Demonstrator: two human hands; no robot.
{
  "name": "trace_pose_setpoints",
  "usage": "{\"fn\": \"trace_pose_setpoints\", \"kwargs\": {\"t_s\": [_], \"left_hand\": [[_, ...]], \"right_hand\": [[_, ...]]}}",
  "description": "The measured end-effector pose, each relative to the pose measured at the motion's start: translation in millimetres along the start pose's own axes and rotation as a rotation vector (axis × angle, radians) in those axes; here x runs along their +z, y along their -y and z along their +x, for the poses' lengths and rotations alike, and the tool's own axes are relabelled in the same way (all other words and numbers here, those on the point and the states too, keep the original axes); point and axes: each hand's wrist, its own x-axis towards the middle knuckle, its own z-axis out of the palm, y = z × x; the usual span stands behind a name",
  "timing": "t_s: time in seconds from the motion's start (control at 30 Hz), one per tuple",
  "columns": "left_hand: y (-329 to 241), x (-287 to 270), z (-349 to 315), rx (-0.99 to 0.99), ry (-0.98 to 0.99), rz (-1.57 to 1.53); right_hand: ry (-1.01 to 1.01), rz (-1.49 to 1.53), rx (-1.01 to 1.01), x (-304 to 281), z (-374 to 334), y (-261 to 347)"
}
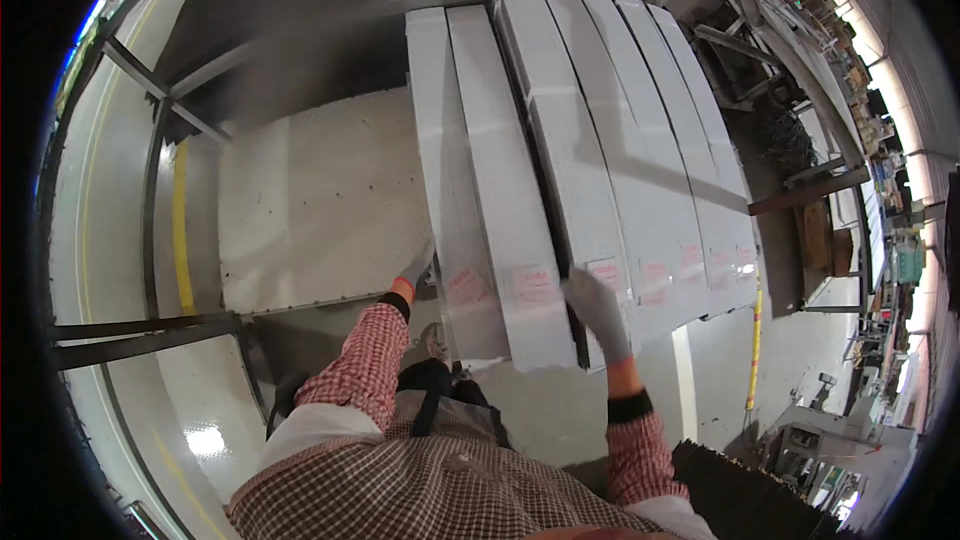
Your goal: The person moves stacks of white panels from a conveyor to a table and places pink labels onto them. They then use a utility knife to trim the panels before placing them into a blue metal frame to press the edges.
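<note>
Several long white cartons point(640, 170) lie side by side, running away from me, with reddish printed labels near their close ends. My left hand point(416, 268), in a pale glove, presses against the outer side of the leftmost carton point(447, 170); its fingertips are partly hidden. My right hand point(596, 312), also gloved, is closed at the near end of the dark gap right of the second carton point(510, 190). Its fingers bend over that edge, and their tips are out of sight. The two left cartons sit between my hands, slightly apart from the others.
Left of the cartons is a pale flat board point(320, 200) in a dark metal frame point(150, 190). A large dark blurred shape point(310, 30) covers the far left. Metal racks point(790, 50) stand at the right, and a yellow floor line point(755, 350) runs below them.
</note>
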Motion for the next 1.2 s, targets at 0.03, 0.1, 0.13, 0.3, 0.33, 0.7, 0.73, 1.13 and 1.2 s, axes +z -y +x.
{"fn": "trace_pose_setpoints", "kwargs": {"t_s": [0.03, 0.1, 0.13, 0.3, 0.33, 0.7, 0.73, 1.13, 1.2], "left_hand": [[28, -4, 14, 0.092, -0.052, -0.248], [51, 25, 28, 0.267, -0.098, -0.352], [69, 5, 40, 0.263, -0.104, -0.361], [99, -102, 88, 0.144, -0.019, -0.525], [88, -75, 94, 0.259, 0.16, -0.685], [-33, -88, 99, 0.131, 0.127, 0.044], [-55, -122, 107, 0.159, 0.052, 0.329], [-596, 144, 368, 1.436, -0.443, 1.311], [-630, 184, 409, 1.302, -0.45, 1.4]], "right_hand": [[0.083, 0.249, 0.147, -2, -28, 15], [0.123, 0.466, 0.365, -3, -76, -7], [-0.022, 0.433, 0.17, 1, -91, -13], [-0.214, 0.45, 0.063, 9, -89, -11], [-0.268, 0.455, 0.12, 4, -92, -20], [-0.691, -0.175, -0.039, -71, 226, -14], [-0.701, -0.142, -0.042, -63, 259, -9], [-0.589, -0.345, 0.288, -53, 312, -3], [-0.578, -0.361, 0.309, -57, 315, -8]]}}
